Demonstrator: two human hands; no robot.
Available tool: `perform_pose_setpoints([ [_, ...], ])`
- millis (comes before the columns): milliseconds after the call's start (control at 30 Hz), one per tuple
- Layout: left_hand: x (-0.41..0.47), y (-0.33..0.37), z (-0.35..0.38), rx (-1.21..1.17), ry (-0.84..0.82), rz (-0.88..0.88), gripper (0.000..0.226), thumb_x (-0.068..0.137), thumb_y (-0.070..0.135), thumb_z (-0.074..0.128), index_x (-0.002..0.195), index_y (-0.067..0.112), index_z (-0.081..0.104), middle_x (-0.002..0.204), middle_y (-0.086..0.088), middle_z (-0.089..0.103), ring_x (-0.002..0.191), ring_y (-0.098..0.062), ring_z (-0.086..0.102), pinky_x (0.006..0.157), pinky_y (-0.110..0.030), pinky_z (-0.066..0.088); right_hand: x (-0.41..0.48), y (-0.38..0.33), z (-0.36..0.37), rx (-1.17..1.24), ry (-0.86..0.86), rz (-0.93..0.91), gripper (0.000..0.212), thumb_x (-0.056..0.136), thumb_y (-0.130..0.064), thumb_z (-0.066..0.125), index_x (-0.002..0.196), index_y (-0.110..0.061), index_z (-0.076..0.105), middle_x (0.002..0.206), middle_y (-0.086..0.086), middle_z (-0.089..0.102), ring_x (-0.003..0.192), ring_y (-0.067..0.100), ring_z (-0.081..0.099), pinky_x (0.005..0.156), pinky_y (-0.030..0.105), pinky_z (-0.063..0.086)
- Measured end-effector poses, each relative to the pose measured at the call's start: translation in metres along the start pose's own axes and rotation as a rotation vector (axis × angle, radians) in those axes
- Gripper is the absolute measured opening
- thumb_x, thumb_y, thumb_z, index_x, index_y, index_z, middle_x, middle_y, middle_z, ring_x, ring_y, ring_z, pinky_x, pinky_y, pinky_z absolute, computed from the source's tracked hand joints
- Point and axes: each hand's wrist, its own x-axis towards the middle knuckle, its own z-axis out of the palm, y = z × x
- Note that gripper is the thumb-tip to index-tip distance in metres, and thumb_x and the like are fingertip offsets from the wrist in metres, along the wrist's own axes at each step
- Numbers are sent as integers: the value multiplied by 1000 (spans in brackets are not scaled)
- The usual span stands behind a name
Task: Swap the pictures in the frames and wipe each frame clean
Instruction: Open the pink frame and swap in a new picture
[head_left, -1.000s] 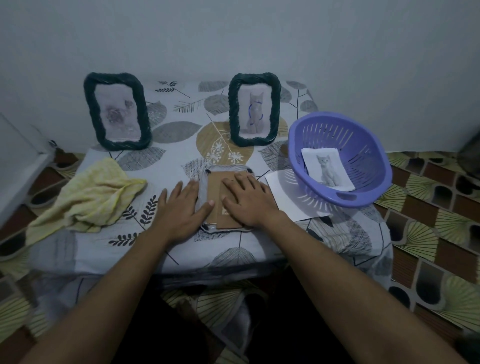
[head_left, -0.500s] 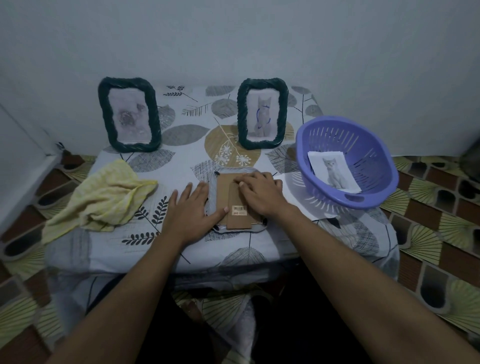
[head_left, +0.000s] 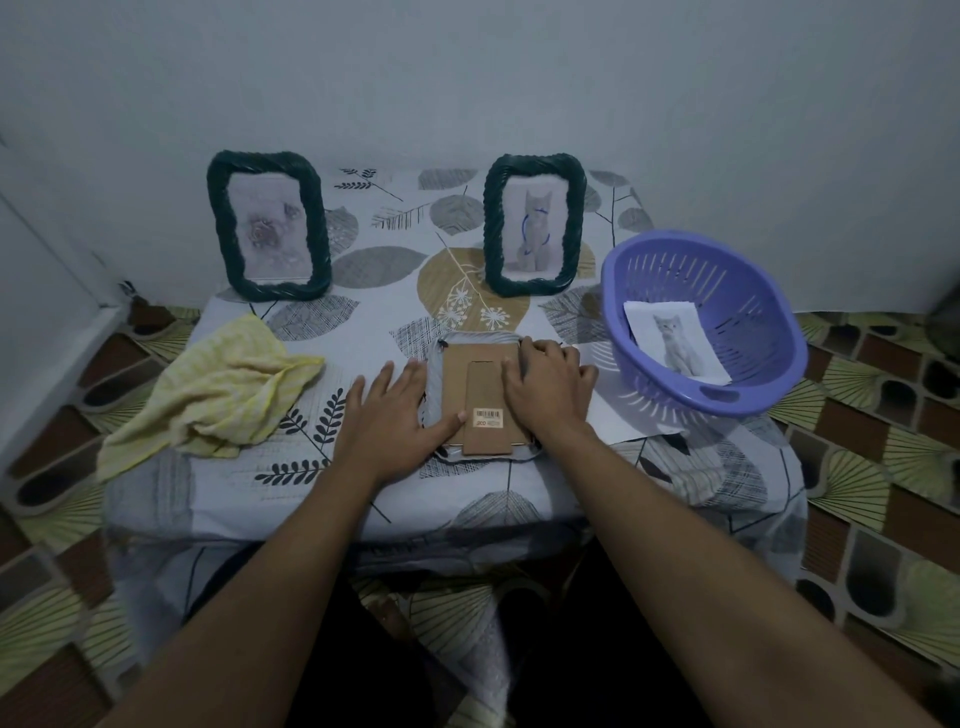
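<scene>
Face-down pale frame with brown cardboard backing (head_left: 480, 400), at lower centre of the picture on the leaf-print tablecloth (head_left: 395, 291). The right hand (head_left: 550, 387) has slid from the backing to the frame's right edge, fingers curled there; the left hand (head_left: 392, 421) still presses flat, gripping nothing. The easel strut and barcode label now show, suggesting the back is being secured

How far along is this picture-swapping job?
Nothing looks finished. In hand: one frame lies face down, both the left hand and right hand on its back. Left: two dark frames stand untouched, the cat picture waits in the basket, the cloth lies unused.
</scene>
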Motion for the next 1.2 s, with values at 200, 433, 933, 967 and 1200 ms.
perform_pose_setpoints([
  [200,-1,0,0,3,6,4,96,85,84,18,158,22,9,166,3,11,152,-20,6,121,-49,0,-2,1,-2,23,17,-11,41,100,-45,39,125,-24,63,139,0,53,126,24,42,99,45,29],
  [433,0,0,0,15,1,2,96,85,83,18,158,22,9,166,3,11,152,-20,6,121,-49,0,-4,2,-5,79,43,-16,36,99,-45,44,118,-25,68,135,0,52,125,24,41,99,44,29],
  [933,0,0,0,-7,8,-2,97,83,85,19,158,24,13,165,4,13,152,-20,8,121,-49,2,-8,1,-18,258,-36,-3,40,101,-24,38,137,-20,53,147,3,46,133,28,38,105,44,27],
  [967,0,0,0,-11,8,-4,98,82,86,19,158,24,13,165,4,14,152,-20,9,121,-49,3,-11,2,-19,297,-38,-33,41,101,-22,38,139,-17,51,149,4,45,135,28,37,107,44,28],
  [1200,-1,1,-1,-38,21,-9,100,79,88,18,157,25,15,165,4,16,152,-20,11,122,-50,5,-35,2,-10,177,-193,-254,49,105,-37,30,154,-27,29,165,3,18,152,21,10,120,48,13],
])
